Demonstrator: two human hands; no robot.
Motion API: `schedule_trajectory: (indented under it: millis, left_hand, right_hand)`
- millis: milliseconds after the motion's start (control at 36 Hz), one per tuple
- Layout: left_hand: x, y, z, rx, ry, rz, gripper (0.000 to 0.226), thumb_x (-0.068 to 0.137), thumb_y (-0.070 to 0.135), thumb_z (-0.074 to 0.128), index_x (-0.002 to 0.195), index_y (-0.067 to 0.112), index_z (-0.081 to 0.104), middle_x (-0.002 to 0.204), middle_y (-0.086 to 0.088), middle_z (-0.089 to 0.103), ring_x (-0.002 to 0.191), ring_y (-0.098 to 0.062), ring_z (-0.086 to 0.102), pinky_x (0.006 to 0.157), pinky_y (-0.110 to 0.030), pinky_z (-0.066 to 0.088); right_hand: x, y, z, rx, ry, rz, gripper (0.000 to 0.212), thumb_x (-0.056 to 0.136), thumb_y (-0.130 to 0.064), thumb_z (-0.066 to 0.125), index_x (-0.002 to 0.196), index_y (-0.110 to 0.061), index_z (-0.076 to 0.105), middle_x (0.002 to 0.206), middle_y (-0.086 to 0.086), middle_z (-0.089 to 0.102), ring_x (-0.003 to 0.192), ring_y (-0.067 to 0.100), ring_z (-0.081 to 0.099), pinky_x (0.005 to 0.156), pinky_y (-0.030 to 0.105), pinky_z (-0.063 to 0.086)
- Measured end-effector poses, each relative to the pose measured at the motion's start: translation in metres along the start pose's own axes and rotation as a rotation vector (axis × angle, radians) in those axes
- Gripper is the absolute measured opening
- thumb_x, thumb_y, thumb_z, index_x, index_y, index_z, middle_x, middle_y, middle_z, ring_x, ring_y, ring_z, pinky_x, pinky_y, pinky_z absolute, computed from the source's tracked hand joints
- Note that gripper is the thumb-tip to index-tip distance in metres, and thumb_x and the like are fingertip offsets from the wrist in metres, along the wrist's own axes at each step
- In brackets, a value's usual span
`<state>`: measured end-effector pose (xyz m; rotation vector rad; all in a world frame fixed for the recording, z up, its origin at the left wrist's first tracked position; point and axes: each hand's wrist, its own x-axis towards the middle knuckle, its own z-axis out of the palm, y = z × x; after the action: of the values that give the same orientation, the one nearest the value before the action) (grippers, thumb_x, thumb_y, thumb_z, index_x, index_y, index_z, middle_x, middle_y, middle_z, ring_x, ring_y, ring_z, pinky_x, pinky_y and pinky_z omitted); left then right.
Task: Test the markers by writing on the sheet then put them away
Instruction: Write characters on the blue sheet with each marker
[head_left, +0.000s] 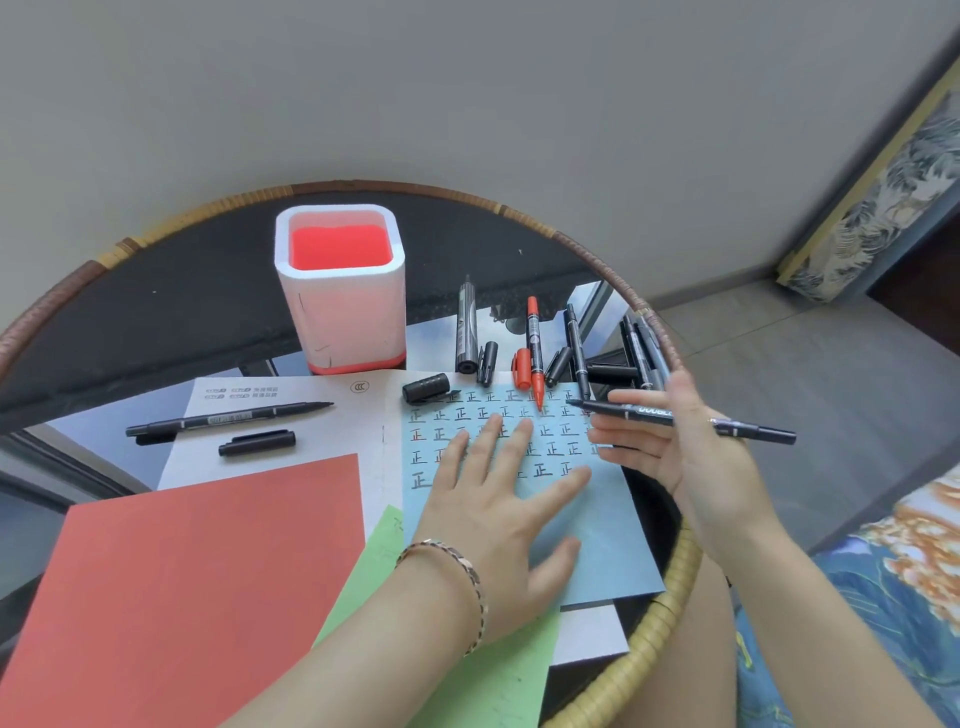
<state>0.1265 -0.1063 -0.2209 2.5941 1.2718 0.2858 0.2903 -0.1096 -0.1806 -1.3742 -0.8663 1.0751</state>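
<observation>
My left hand (498, 493) lies flat with spread fingers on the light blue sheet (602, 525), which carries rows of written characters. My right hand (675, 441), at the sheet's right edge, holds a black marker (680, 418) that lies across its fingers, uncapped tip pointing left over the sheet. A red marker (535, 353) lies uncapped with its tip on the sheet's top edge, its red cap (522, 369) beside it. Several black markers (639, 348) and caps lie behind the sheet. A white pen holder (343, 296) with a red inside stands at the back.
A second uncapped black marker (228, 417) and its cap (257, 443) rest on white paper (291, 395) at left. A red sheet (197, 582) and a green sheet (498, 686) lie in front. The round glass table has a woven rim (644, 654). A large black cap (426, 387) sits nearby.
</observation>
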Motion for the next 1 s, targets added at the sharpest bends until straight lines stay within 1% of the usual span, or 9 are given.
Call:
schedule_trajectory:
  millis: [111,167,250,306,389,528,639,778,1000]
  left_hand:
    - [-0.002,0.001,0.003,-0.019,0.022,0.055,0.044,0.071,0.046,0.039,0.114,0.045,0.049,0.133,-0.016,0.052,0.121,-0.045,0.045,0.097,-0.047,0.02]
    - [-0.002,0.001,0.004,-0.016,0.014,0.07,0.043,0.071,0.044,0.039,0.112,0.045,0.05,0.133,-0.015,0.051,0.121,-0.045,0.045,0.097,-0.047,0.02]
    - [-0.001,0.0,0.005,-0.001,0.035,0.09,0.041,0.073,0.043,0.038,0.112,0.045,0.051,0.133,-0.012,0.052,0.122,-0.042,0.046,0.097,-0.047,0.019]
    - [-0.001,0.0,0.005,0.006,0.037,0.099,0.041,0.074,0.043,0.038,0.112,0.045,0.051,0.133,-0.01,0.053,0.122,-0.04,0.046,0.098,-0.046,0.02]
    - [-0.001,0.0,0.004,0.023,0.028,0.099,0.04,0.074,0.044,0.038,0.112,0.045,0.051,0.132,-0.008,0.055,0.122,-0.039,0.046,0.098,-0.046,0.019]
    - [-0.001,-0.001,0.004,0.045,0.029,0.095,0.04,0.075,0.044,0.037,0.112,0.046,0.052,0.132,-0.008,0.054,0.123,-0.039,0.045,0.098,-0.047,0.019]
    - [-0.001,-0.001,0.004,0.04,0.027,0.1,0.042,0.075,0.044,0.037,0.113,0.045,0.053,0.132,-0.008,0.054,0.123,-0.04,0.045,0.098,-0.047,0.019]
    - [-0.001,-0.001,0.005,0.044,0.042,0.1,0.041,0.075,0.043,0.038,0.113,0.045,0.052,0.133,-0.008,0.053,0.124,-0.04,0.044,0.099,-0.047,0.019]
    - [-0.001,-0.001,0.005,0.044,0.04,0.099,0.042,0.074,0.043,0.038,0.114,0.044,0.052,0.134,-0.008,0.052,0.125,-0.04,0.043,0.099,-0.047,0.019]
  right_hand:
    - [0.0,0.008,0.001,-0.074,0.127,-0.062,0.024,0.083,-0.031,0.057,0.069,-0.012,0.062,0.053,0.001,0.066,0.051,0.013,0.065,0.052,0.02,0.053]
    - [0.003,0.012,0.002,-0.046,0.154,-0.069,0.025,0.093,-0.021,0.048,0.073,-0.012,0.061,0.05,0.0,0.064,0.049,0.012,0.063,0.051,0.02,0.053]
    - [0.006,0.015,0.003,-0.007,0.105,-0.051,0.03,0.097,-0.014,0.037,0.083,-0.014,0.064,0.06,0.002,0.07,0.06,0.015,0.068,0.058,0.021,0.056]
    - [0.006,0.017,0.004,-0.038,0.105,-0.072,0.03,0.096,-0.013,0.039,0.082,-0.015,0.065,0.063,0.002,0.071,0.064,0.015,0.069,0.06,0.021,0.056]
    - [0.003,0.02,0.006,-0.134,0.205,-0.142,0.024,0.091,-0.017,0.053,0.069,-0.013,0.063,0.052,-0.001,0.065,0.051,0.01,0.062,0.053,0.017,0.052]
    - [0.0,0.023,0.004,-0.309,0.341,-0.233,0.042,0.08,-0.028,0.067,0.05,-0.004,0.05,0.035,-0.004,0.052,0.037,0.002,0.045,0.047,0.009,0.039]
    - [0.003,0.029,0.004,-0.408,0.353,-0.228,0.046,0.08,-0.024,0.067,0.042,-0.013,0.044,0.031,-0.002,0.047,0.036,0.007,0.042,0.051,0.021,0.039]
    - [0.003,0.031,0.004,-0.424,0.351,-0.229,0.04,0.08,-0.015,0.062,0.044,-0.007,0.046,0.033,0.0,0.048,0.038,0.012,0.045,0.055,0.026,0.041]
    - [0.004,0.032,0.004,-0.463,0.322,-0.259,0.037,0.08,-0.015,0.063,0.046,-0.005,0.05,0.035,-0.001,0.051,0.037,0.004,0.045,0.051,0.013,0.039]
